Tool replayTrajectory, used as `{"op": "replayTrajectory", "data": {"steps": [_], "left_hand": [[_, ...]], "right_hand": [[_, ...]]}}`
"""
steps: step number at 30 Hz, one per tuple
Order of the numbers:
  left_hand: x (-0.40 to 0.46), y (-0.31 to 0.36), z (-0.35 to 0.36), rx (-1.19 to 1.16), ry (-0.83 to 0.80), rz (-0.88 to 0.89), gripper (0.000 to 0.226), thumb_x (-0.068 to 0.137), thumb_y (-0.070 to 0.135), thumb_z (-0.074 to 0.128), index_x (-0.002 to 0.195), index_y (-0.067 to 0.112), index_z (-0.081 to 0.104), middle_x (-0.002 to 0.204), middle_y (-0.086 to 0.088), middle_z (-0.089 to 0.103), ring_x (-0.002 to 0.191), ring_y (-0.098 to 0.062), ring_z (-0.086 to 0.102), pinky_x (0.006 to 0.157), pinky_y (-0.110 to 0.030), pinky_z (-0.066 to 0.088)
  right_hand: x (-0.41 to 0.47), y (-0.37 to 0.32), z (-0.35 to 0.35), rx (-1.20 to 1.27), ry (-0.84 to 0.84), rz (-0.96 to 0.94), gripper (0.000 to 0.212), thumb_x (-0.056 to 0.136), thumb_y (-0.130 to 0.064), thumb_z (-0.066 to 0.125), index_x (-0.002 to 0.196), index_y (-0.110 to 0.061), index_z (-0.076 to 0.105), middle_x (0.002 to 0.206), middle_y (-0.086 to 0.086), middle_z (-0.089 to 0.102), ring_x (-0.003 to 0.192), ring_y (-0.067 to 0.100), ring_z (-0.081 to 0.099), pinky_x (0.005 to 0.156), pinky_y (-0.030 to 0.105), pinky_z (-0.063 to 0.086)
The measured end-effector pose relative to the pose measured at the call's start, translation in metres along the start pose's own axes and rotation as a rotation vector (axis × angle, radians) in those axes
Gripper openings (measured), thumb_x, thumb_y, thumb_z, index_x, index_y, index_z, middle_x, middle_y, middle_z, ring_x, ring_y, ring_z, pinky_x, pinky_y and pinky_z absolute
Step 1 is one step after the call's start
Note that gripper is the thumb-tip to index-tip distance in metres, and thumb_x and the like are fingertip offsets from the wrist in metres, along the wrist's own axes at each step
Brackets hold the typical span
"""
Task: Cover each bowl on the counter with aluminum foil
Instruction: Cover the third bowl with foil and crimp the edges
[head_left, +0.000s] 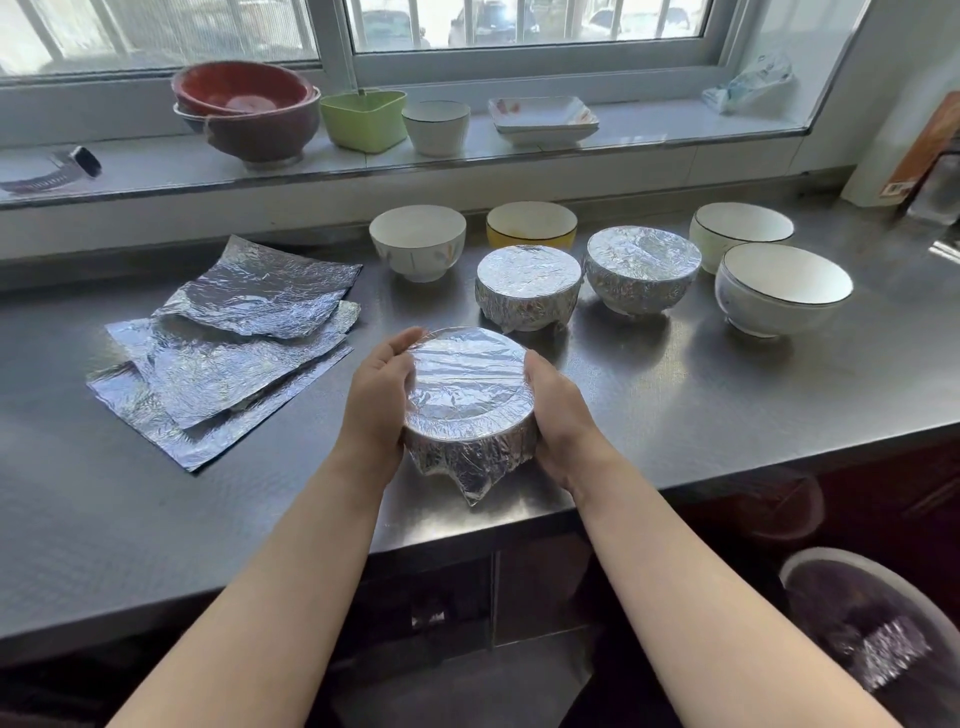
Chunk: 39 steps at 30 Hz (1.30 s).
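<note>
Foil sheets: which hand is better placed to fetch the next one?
Left. The foil sheets lie beside the left hand; the right hand would have to cross the wrapped bowl both hands hold.

Stacked red bowls (244, 106), a green container (363, 119) and white dishes (543, 119) line the windowsill (675, 130).

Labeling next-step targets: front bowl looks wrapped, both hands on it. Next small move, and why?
Probably let go and slide the front bowl back beside the two covered bowls. Left hand and right hand cup its sides, foil already hugs the rim, and four bowls sit uncovered.
</note>
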<state>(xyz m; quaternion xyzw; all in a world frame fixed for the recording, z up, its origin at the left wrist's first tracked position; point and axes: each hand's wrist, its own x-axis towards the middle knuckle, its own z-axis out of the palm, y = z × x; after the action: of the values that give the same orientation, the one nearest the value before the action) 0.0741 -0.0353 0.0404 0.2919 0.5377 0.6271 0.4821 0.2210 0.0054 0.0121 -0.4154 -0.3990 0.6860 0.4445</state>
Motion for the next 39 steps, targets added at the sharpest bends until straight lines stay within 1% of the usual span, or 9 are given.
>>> {"op": "replayTrajectory", "data": {"steps": [5, 9, 13, 18, 24, 27, 31, 37, 39], "left_hand": [[0.001, -0.001, 0.001, -0.068, 0.013, -0.033, 0.033, 0.096, 0.007, 0.036, 0.113, 0.008, 0.065, 0.079, -0.007, 0.063, 0.083, -0.026, 0.063, 0.076, -0.039, 0.055], [0.002, -0.003, -0.002, -0.072, -0.004, -0.11, 0.033, 0.092, 0.014, 0.043, 0.112, -0.005, 0.063, 0.106, -0.023, 0.069, 0.099, -0.038, 0.067, 0.08, -0.046, 0.058], [0.001, -0.002, -0.001, -0.063, -0.022, -0.107, 0.033, 0.096, 0.014, 0.041, 0.112, -0.002, 0.066, 0.102, -0.021, 0.072, 0.092, -0.034, 0.071, 0.074, -0.04, 0.06], [0.001, -0.002, -0.001, -0.057, -0.014, -0.105, 0.035, 0.096, 0.014, 0.041, 0.116, -0.003, 0.065, 0.107, -0.022, 0.071, 0.098, -0.036, 0.069, 0.086, -0.048, 0.057], [-0.001, 0.001, -0.001, -0.044, -0.029, -0.104, 0.029, 0.098, 0.012, 0.041, 0.103, 0.0, 0.067, 0.096, -0.018, 0.074, 0.089, -0.032, 0.072, 0.074, -0.04, 0.061], [0.0, 0.002, -0.003, -0.035, -0.037, -0.105, 0.032, 0.098, 0.015, 0.043, 0.112, -0.003, 0.065, 0.104, -0.021, 0.072, 0.097, -0.035, 0.07, 0.088, -0.049, 0.056], [0.001, 0.001, -0.004, -0.021, -0.072, -0.103, 0.037, 0.098, 0.018, 0.04, 0.119, -0.002, 0.063, 0.111, -0.023, 0.07, 0.103, -0.036, 0.068, 0.096, -0.055, 0.051], [0.002, 0.0, -0.004, -0.041, -0.087, -0.074, 0.038, 0.096, 0.014, 0.038, 0.121, -0.002, 0.063, 0.115, -0.026, 0.067, 0.109, -0.041, 0.064, 0.1, -0.059, 0.046], [0.001, 0.0, -0.003, -0.066, -0.09, -0.072, 0.039, 0.096, 0.015, 0.038, 0.121, -0.002, 0.063, 0.117, -0.027, 0.066, 0.11, -0.041, 0.063, 0.101, -0.061, 0.045]], "right_hand": [[-0.001, -0.001, 0.0, -0.023, 0.042, 0.017, 0.04, 0.097, -0.03, 0.039, 0.119, -0.008, 0.066, 0.112, 0.013, 0.072, 0.108, 0.029, 0.067, 0.1, 0.051, 0.05], [-0.003, -0.002, 0.001, -0.053, 0.052, 0.014, 0.044, 0.095, -0.033, 0.039, 0.118, -0.008, 0.066, 0.114, 0.014, 0.071, 0.11, 0.029, 0.066, 0.101, 0.052, 0.048], [-0.003, -0.005, 0.001, -0.074, 0.027, 0.033, 0.043, 0.098, -0.031, 0.036, 0.117, -0.008, 0.066, 0.111, 0.014, 0.072, 0.108, 0.029, 0.067, 0.1, 0.05, 0.049], [-0.008, -0.012, -0.001, -0.122, -0.023, 0.043, 0.044, 0.1, -0.032, 0.034, 0.119, -0.007, 0.065, 0.115, 0.015, 0.071, 0.111, 0.03, 0.065, 0.101, 0.048, 0.049], [0.007, -0.009, -0.017, -0.38, -0.049, -0.1, 0.061, 0.082, -0.047, 0.044, 0.108, 0.007, 0.048, 0.122, 0.032, 0.053, 0.117, 0.046, 0.054, 0.103, 0.065, 0.037], [-0.009, -0.033, -0.013, -0.452, 0.061, -0.206, 0.035, 0.09, -0.04, 0.05, 0.1, -0.009, 0.063, 0.097, 0.005, 0.068, 0.098, 0.021, 0.059, 0.1, 0.044, 0.043], [0.0, -0.05, -0.008, -0.371, 0.026, -0.317, 0.035, 0.1, -0.014, 0.043, 0.133, -0.009, 0.055, 0.126, -0.003, 0.062, 0.114, 0.003, 0.056, 0.105, 0.024, 0.042], [0.023, -0.044, 0.004, -0.487, -0.17, -0.188, 0.034, 0.104, -0.013, 0.04, 0.13, -0.01, 0.06, 0.124, 0.001, 0.067, 0.11, 0.008, 0.063, 0.081, 0.015, 0.05], [0.026, -0.043, 0.003, -0.421, -0.157, -0.166, 0.033, 0.103, -0.011, 0.04, 0.126, -0.011, 0.063, 0.121, 0.001, 0.069, 0.113, 0.012, 0.064, 0.089, 0.02, 0.05]]}}
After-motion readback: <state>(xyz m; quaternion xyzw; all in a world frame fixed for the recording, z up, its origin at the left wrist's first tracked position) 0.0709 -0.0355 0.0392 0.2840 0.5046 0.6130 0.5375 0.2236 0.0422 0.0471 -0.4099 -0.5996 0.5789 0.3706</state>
